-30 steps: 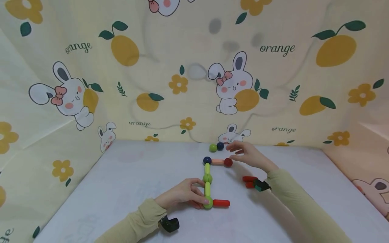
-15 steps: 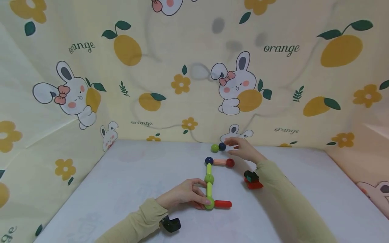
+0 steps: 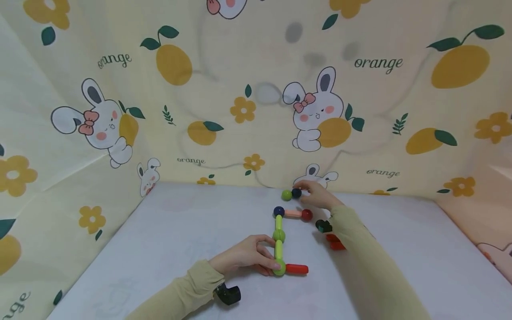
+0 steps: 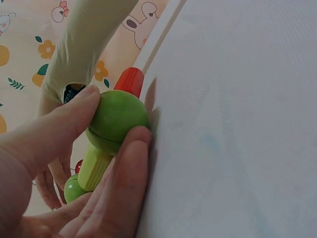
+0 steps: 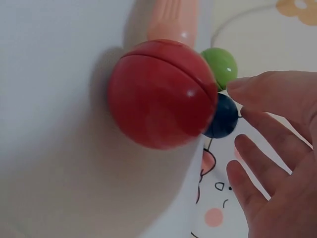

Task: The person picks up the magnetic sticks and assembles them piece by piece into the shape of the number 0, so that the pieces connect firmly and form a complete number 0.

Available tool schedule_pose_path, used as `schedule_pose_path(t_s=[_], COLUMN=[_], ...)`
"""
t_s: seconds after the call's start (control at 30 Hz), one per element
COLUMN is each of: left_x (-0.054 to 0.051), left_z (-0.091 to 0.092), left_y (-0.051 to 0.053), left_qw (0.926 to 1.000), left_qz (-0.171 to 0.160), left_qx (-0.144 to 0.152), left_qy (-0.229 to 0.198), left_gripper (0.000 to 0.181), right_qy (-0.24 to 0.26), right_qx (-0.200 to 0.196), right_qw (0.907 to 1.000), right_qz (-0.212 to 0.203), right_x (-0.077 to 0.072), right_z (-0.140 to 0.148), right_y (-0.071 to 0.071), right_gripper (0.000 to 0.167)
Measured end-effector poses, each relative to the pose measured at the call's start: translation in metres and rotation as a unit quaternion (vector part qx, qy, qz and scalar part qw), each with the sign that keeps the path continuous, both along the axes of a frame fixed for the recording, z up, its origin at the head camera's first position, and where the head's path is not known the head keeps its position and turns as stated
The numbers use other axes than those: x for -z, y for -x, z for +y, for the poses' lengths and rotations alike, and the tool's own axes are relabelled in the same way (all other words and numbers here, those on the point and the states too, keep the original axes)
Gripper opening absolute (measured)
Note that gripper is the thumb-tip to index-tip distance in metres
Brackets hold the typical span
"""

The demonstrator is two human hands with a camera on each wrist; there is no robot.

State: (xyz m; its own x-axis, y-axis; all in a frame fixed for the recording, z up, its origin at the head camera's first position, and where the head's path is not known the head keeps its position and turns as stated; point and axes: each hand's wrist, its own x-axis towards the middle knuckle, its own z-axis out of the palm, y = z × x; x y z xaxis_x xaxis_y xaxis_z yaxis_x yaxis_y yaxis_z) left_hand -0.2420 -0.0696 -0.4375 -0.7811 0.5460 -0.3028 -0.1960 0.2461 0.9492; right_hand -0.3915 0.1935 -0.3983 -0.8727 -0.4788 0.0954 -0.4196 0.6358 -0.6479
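One loose dark blue ball [image 3: 296,193] sits at the upper centre of the frame, just beside a loose light-green ball [image 3: 286,195]. The right hand [image 3: 318,195] reaches to it, thumb and fingers spread rather than curled; whether the fingertips touch it I cannot tell. Lower down, the left hand [image 3: 250,257] pinches the lower green ball [image 3: 280,267] of the built figure, from which green sticks [image 3: 278,250] run up to a navy corner ball [image 3: 278,211].

For a clean pick-up, it seems best to bring thumb and fingers in on opposite sides of the blue ball — round pieces could roll — and leave the light-green one undisturbed. The right wrist should lift clear of the red ball [image 3: 306,215] and pink stick [image 3: 293,214], which lie close below it, while a light left-hand hold steadies the figure.

The tabletop [image 3: 192,222] is white and looks flat, with soft shadows at the right. A pale yellow sheet [image 3: 224,66] printed with rabbits, flowers and oranges closes off the back and sides.
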Motion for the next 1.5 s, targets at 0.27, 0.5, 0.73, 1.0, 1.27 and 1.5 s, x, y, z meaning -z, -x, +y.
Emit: schedule_pose_path(t_s=[0.27, 0.5, 0.73, 1.0, 1.27, 1.5], left_x=[-0.001, 0.001, 0.0, 0.0, -0.001, -0.001], left_z=[0.002, 0.0, -0.001, 0.001, 0.001, 0.001], left_y=[0.001, 0.001, 0.001, 0.001, 0.001, 0.0], left_qw=[1.0, 1.0, 1.0, 1.0, 1.0, 0.9999], left_qz=[0.004, 0.002, 0.0, 0.005, 0.0, 0.009], left_qx=[-0.002, -0.004, 0.004, 0.001, 0.001, -0.002], left_qy=[0.004, 0.002, -0.004, 0.001, -0.002, 0.01], left_gripper=[0.052, 0.051, 0.051, 0.054, 0.051, 0.052], right_qy=[-0.023, -0.022, -0.03, -0.025, -0.008, 0.006], right_qx=[0.018, 0.053, 0.051, 0.048, 0.037, 0.032], right_qw=[0.9995, 0.9972, 0.9967, 0.9967, 0.9989, 0.9988], right_qz=[-0.013, -0.047, -0.055, -0.061, -0.03, -0.035], right_x=[0.002, 0.003, 0.009, 0.016, 0.015, 0.017], right_z=[-0.004, -0.006, -0.001, 0.005, 0.012, 0.01], right_y=[0.005, 0.005, 0.009, 0.01, 0.006, 0.004], right_gripper=[0.047, 0.044, 0.04, 0.036, 0.028, 0.029])
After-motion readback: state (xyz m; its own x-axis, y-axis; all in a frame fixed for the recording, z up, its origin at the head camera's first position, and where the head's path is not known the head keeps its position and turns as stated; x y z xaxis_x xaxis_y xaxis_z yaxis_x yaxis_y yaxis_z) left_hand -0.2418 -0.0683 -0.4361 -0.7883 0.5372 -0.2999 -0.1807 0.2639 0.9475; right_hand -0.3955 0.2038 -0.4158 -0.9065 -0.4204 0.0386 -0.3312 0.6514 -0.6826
